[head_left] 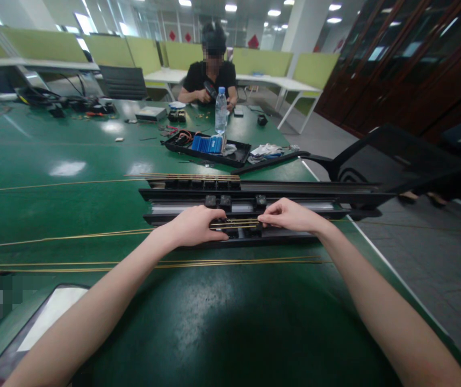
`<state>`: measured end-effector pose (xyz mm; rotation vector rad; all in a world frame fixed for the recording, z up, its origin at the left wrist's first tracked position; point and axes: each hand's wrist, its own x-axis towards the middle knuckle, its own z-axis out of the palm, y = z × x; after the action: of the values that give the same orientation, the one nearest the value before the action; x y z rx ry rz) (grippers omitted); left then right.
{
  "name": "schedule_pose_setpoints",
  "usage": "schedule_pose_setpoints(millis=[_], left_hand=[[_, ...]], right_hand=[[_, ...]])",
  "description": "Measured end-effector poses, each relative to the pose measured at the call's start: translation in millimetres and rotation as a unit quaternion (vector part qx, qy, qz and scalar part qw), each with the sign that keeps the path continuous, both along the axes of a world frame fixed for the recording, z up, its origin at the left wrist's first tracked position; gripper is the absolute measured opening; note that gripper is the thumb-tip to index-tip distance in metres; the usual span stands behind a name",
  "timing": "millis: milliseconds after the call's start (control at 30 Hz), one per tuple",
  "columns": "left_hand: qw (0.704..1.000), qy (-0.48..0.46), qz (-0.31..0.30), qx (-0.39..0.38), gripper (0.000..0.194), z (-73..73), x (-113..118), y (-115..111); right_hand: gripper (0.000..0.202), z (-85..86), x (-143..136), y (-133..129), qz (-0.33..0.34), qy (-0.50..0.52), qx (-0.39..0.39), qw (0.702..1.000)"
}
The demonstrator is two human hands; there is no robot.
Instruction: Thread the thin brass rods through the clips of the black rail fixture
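Long black rails (pixel 295 188) lie side by side across the green table, with small black blocks (pixel 225 201) set along them. My left hand (pixel 198 224) rests over the nearest rail, thumb and fingers apart around a black part; whether it grips that part is unclear. Thin brass-coloured rods (pixel 240 222) run between the two hands along this rail. My right hand (pixel 281 215) pinches at the rods' right end, just above a black block (pixel 256 229); its fingertips hide what they hold. More thin rods (pixel 230 262) lie on the table nearer to me.
Beyond the rails are a black tray (pixel 236 156) with blue parts, white gloves (pixel 266 152) and a water bottle (pixel 221 113). A person (pixel 210 75) sits across the table holding a tool. A black chair (pixel 391 156) stands right; a framed sheet (pixel 53 314) lies left.
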<state>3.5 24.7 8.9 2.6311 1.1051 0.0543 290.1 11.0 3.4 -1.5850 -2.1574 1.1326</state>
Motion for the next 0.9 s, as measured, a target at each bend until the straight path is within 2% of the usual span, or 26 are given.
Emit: schedule_pose_setpoints(millis=[900], left_hand=[[1.0,-0.005,-0.006,0.002,0.051,0.2,1.3,-0.1]], right_hand=[[0.054,0.4,3.4,0.3,0.008,-0.018,0.006,1.0]])
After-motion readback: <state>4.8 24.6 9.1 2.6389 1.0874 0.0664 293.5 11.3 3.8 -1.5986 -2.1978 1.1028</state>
